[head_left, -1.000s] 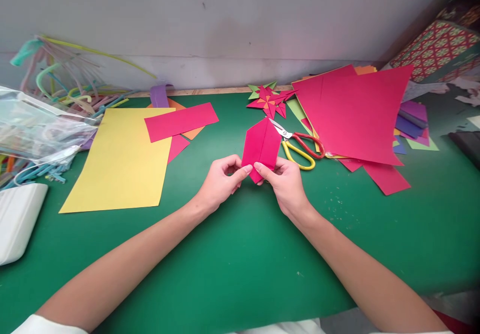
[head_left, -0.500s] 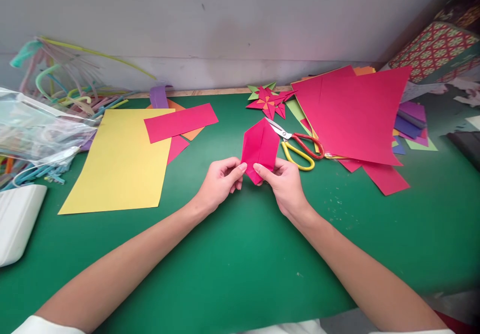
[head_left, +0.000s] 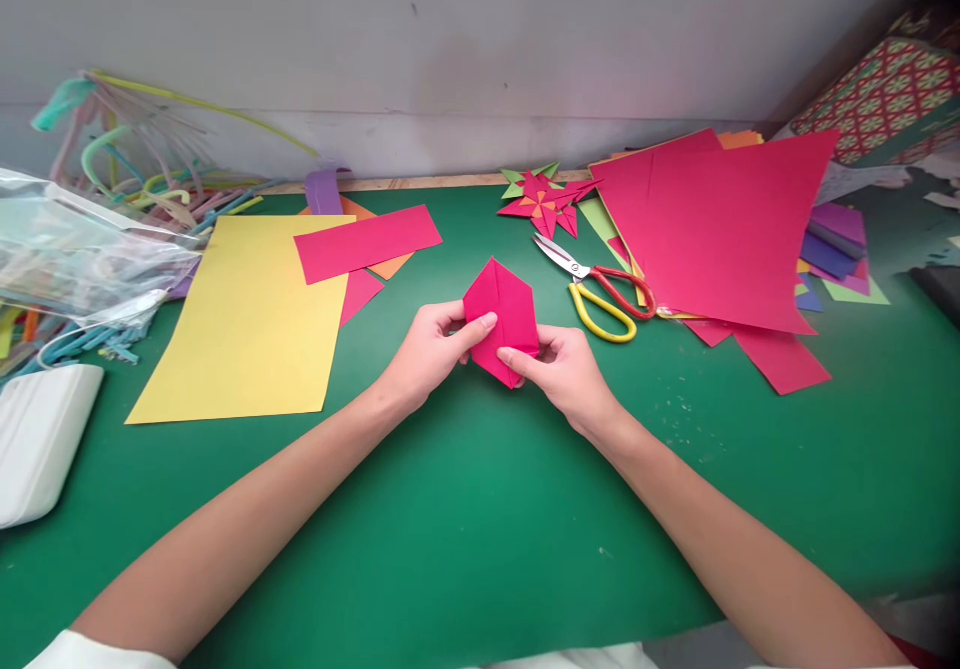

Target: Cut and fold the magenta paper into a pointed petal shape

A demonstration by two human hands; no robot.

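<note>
A folded red piece of paper [head_left: 514, 304], pointed at top and bottom with a crease down its middle, is held up over the green table. My left hand [head_left: 442, 344] pinches its left edge, thumb flat on the front face. On the lower right edge, my right hand [head_left: 559, 364] grips it with the thumb near the bottom point. The fingers behind the paper are mostly hidden. Just beyond my right hand lie scissors [head_left: 581, 274] with one red and one yellow handle, blades slightly apart. Behind them sits a red folded paper star [head_left: 547, 204] with an orange centre.
A yellow sheet [head_left: 255, 319] lies to the left, partly under a red strip [head_left: 367, 244]. Large red sheets [head_left: 720, 239] are stacked at the right. Pipe cleaners and a clear plastic bag [head_left: 82, 249] stand far left, above a white case [head_left: 45, 439]. A wall closes the back.
The folded red paper has turned, its top point swinging left and its bottom edge coming slightly nearer. My left thumb has moved higher on its face. The view has shifted a little.
</note>
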